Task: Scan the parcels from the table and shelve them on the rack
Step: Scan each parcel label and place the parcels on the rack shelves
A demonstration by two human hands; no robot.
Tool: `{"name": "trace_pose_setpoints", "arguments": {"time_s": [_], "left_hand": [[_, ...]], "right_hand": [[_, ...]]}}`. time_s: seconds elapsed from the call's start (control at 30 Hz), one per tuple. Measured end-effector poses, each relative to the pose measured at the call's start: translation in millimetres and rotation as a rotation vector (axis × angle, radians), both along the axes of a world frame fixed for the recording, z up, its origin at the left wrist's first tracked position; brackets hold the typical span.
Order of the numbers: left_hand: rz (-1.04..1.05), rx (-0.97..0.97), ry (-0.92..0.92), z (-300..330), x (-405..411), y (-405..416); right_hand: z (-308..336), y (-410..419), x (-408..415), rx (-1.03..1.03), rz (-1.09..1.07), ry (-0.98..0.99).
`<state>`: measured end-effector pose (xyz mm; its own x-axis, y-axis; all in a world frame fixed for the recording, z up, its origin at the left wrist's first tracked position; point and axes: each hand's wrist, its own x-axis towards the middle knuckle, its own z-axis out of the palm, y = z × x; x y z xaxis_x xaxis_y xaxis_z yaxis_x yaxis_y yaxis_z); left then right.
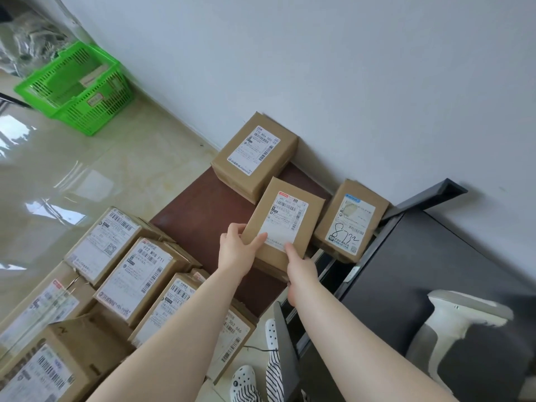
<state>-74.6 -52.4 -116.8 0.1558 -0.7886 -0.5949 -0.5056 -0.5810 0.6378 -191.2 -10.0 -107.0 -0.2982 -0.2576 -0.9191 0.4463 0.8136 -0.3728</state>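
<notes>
A small brown parcel [285,216] with a white label sits over the dark brown table [203,216], and both my hands hold it. My left hand [236,245] grips its near left corner, thumb on the label. My right hand [300,271] grips its near right edge, thumb on top. Another brown parcel [255,155] lies behind it against the wall. A third parcel [349,221], marked with handwritten digits, leans at the right. A white handheld scanner [461,323] stands on the black surface [406,271] at the right.
Several labelled cardboard parcels [136,274] crowd the near left. A green plastic basket [75,85] stands on the glossy tiled floor at the far left. A white wall runs behind the table. My feet in white clogs [246,381] show at the bottom.
</notes>
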Motion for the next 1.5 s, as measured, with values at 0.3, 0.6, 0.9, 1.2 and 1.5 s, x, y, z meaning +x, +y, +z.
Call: {"name": "trace_pose_setpoints", "arguments": {"time_s": [0.3,0.6,0.9,1.2,1.5], "left_hand": [[0.112,0.019,0.195,73.6,26.5,28.6],[-0.154,0.104,0.352,153.4,40.9,52.1],[-0.170,0.026,0.626,188.8,20.7,85.3],[-0.105,0.023,0.576,177.1,4.6,89.8],[-0.113,0.069,0.534,159.6,10.1,84.2]], "right_hand": [[83.1,30.6,10.4,-0.271,-0.110,0.006],[159.9,85.5,-7.0,-0.600,-0.057,-0.012],[180.3,130.6,-13.7,-0.661,-0.116,0.005],[138.0,159.3,-90.4,-0.312,0.038,1.000],[85.0,155.9,-134.7,0.023,0.085,0.973]]}}
